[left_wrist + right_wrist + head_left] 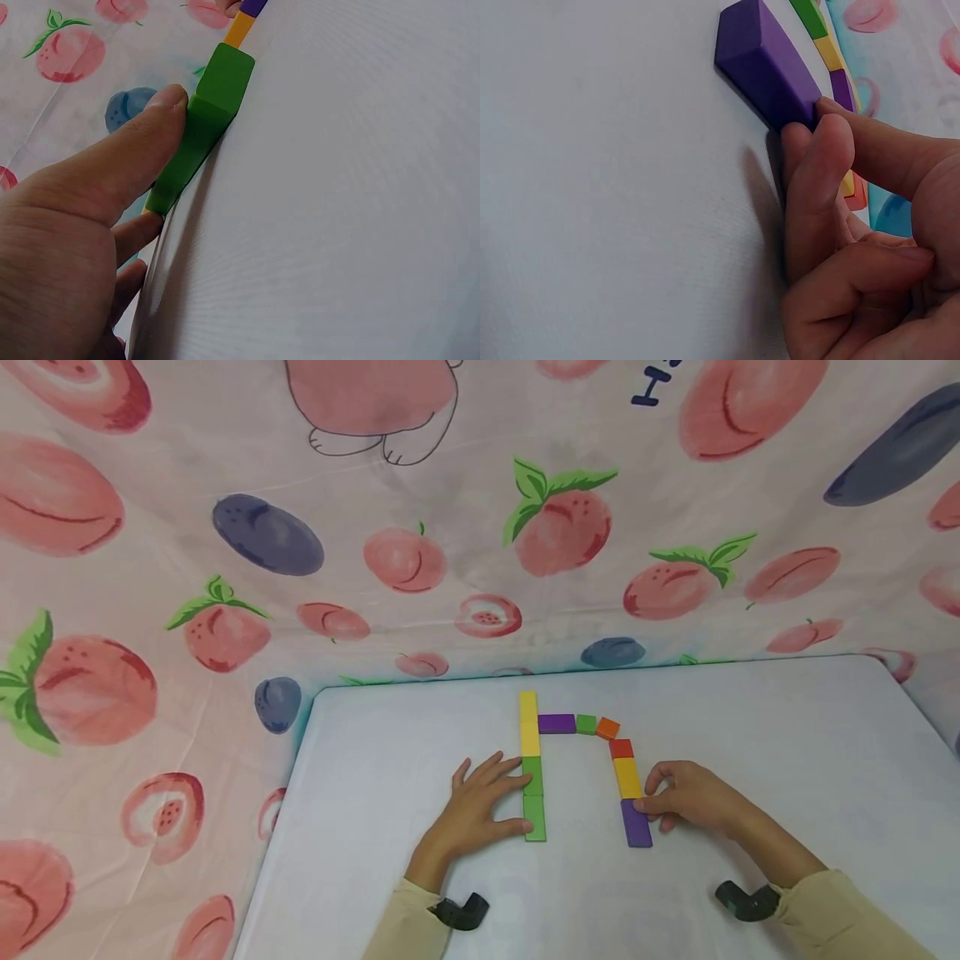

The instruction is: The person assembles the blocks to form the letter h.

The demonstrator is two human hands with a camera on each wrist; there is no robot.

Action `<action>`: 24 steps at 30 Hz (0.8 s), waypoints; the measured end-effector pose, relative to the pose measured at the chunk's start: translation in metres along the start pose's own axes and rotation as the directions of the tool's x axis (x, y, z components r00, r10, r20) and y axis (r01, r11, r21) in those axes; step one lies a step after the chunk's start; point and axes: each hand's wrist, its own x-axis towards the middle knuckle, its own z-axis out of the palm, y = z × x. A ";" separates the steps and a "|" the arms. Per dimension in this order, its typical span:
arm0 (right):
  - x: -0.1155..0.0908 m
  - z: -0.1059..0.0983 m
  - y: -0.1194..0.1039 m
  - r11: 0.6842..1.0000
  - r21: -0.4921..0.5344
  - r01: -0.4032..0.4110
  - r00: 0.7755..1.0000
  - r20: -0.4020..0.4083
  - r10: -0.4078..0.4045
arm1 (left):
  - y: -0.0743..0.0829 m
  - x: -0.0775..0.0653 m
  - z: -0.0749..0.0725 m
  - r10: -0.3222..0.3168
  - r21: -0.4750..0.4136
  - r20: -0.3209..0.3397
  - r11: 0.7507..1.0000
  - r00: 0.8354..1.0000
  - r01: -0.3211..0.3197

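Flat coloured blocks lie on the white table in an arch-like outline. On its left side, two yellow blocks [528, 706] sit end to end above two green blocks [536, 818]. My left hand [474, 806] has its fingers spread, with index finger and thumb tips touching the green blocks' left edge. Across the top run a purple block [557, 724], a small green block [586, 724] and a tilted orange block [608, 728]. The right side has a red block [622, 748], a yellow block [627, 778] and a purple block [637, 827]. My right hand [693, 795], fingers curled, pinches that lower purple block's upper end.
The white table [375, 735] ends at the back against a fruit-print cloth [465, 560]. A black curved piece [462, 912] is at the left wrist, and another black piece [746, 902] is at the right wrist.
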 end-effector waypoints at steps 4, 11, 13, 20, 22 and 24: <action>0.001 0.000 -0.001 1.000 -0.013 -0.001 1.000 -0.008 0.001 | -0.001 0.000 0.001 -0.007 0.004 0.004 1.000 1.000 0.007; 0.000 -0.003 -0.003 1.000 -0.021 -0.005 1.000 -0.004 0.005 | -0.001 0.001 0.001 0.014 0.002 -0.013 1.000 1.000 -0.014; -0.001 -0.003 -0.003 1.000 -0.025 -0.005 1.000 -0.003 0.005 | 0.000 0.001 0.001 0.011 0.002 -0.010 1.000 1.000 -0.011; -0.001 -0.003 -0.001 1.000 -0.013 0.001 1.000 0.005 -0.001 | 0.001 0.001 0.002 0.014 0.002 -0.014 1.000 1.000 -0.014; 0.000 -0.003 -0.001 1.000 -0.010 0.001 1.000 0.006 0.000 | 0.001 0.000 0.002 0.015 0.004 -0.015 1.000 1.000 -0.015; 0.000 -0.004 0.000 1.000 -0.011 0.001 1.000 0.000 -0.001 | 0.001 0.000 0.001 0.017 0.007 -0.017 1.000 1.000 -0.017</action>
